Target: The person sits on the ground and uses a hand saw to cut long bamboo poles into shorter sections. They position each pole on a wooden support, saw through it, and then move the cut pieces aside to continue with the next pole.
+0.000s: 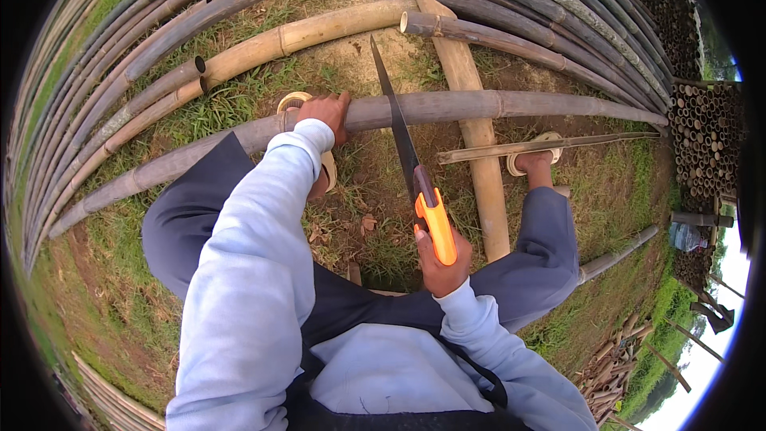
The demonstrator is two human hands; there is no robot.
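Observation:
A long grey-brown bamboo pole [443,107] lies crosswise before me, over a thicker tan bamboo pole [483,179] that runs away from me. My left hand [325,116] is closed over the crosswise pole, left of the saw, its fingers wrapped round the far side. In my right hand [445,262] is a handsaw [435,227] by its orange and dark handle. The saw's dark blade [392,104] reaches across the top of the pole, its tip pointing away. Whether the teeth have entered the bamboo cannot be made out.
More bamboo poles [311,29] lie in rows at the far side and left. A thin split strip [550,144] rests across the tan pole near my right foot [536,160]. Stacked cut bamboo [706,140] and a clear plastic container [686,237] stand right. Pale sawdust [351,64] covers some grass.

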